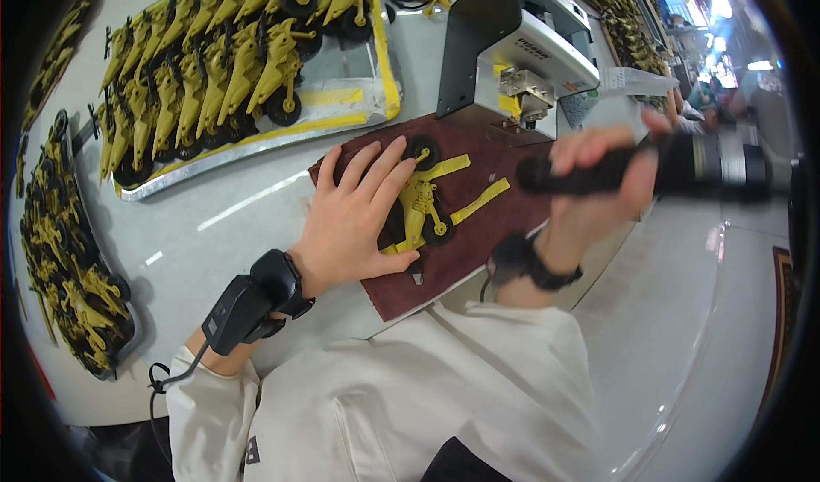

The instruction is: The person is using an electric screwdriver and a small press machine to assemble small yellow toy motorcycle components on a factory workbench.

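Note:
A yellow toy motorcycle (418, 210) with black wheels lies on its side on a maroon cloth (461, 251). My left hand (354, 217) rests over it with fingers spread, the fingertips by one wheel and the thumb near the other end, steadying it against the cloth. To the right, raised above the bench edge, my right hand (598, 170) is wrapped round a black electric screwdriver (683, 162), smeared by motion. The screwdriver is held roughly level, apart from the toy. Strips of yellow tape (480, 202) are stuck on the cloth beside the toy.
A screw feeder machine (538, 68) with a black side plate stands behind the cloth. At the back left, a yellow-edged tray (342, 122) holds rows of similar toys. Another tray of toy parts (73, 251) sits far left. People are blurred in the distance at upper right.

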The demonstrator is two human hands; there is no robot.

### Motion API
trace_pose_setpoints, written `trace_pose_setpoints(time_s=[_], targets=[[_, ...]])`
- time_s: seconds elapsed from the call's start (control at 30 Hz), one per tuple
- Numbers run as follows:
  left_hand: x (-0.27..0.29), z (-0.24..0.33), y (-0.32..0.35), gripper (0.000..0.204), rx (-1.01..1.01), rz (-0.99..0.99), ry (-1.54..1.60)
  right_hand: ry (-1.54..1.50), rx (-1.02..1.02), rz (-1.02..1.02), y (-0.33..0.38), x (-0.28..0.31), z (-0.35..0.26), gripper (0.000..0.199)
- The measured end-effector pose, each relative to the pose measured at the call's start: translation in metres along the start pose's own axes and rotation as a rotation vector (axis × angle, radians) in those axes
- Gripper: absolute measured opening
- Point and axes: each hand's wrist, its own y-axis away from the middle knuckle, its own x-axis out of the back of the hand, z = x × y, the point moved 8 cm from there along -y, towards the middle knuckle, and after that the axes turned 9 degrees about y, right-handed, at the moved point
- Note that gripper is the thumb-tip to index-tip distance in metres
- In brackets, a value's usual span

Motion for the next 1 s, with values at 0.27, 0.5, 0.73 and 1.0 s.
trace_pose_setpoints(time_s=[0.27,0.5,0.73,1.0], targets=[[0.001,0.000,0.002,0.093,-0.009,0.015,-0.017,0.002,0.161,-0.165,0.082,-0.016,-0.028,0.084],[0.001,0.001,0.003,0.092,-0.002,0.017,-0.015,-0.017,0.034,-0.130,0.087,-0.024,-0.005,0.072],[0.000,0.002,-0.002,0.091,-0.015,0.011,-0.001,0.160,-0.040,-0.075,0.082,-0.024,0.002,0.060],[0.022,-0.002,0.012,0.093,0.055,0.060,0.070,-0.121,0.039,-0.116,0.085,-0.033,-0.004,0.056]])
